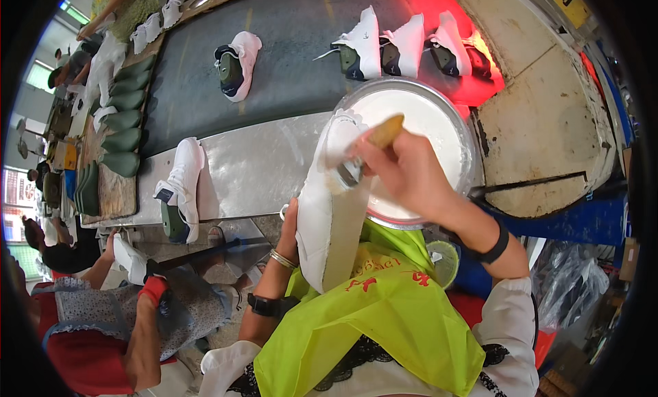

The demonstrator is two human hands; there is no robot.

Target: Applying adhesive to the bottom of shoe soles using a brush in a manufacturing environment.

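Note:
My left hand (289, 227) grips a white shoe upper (329, 212) on a last, sole side turned up toward me. My right hand (404, 172) holds a brush with a wooden handle (384, 131), its bristle end pressed on the shoe's sole edge. Just behind the shoe stands a round bowl of white glue (439, 126) on the edge of the metal bench. A yellow-green apron covers my lap below the shoe.
A dark conveyor belt (288, 47) carries several white shoes on green lasts, including one shoe (236, 64). Another shoe (179, 188) lies on the metal bench. A person in a patterned apron (123, 315) works at my left. Green lasts are stacked at far left.

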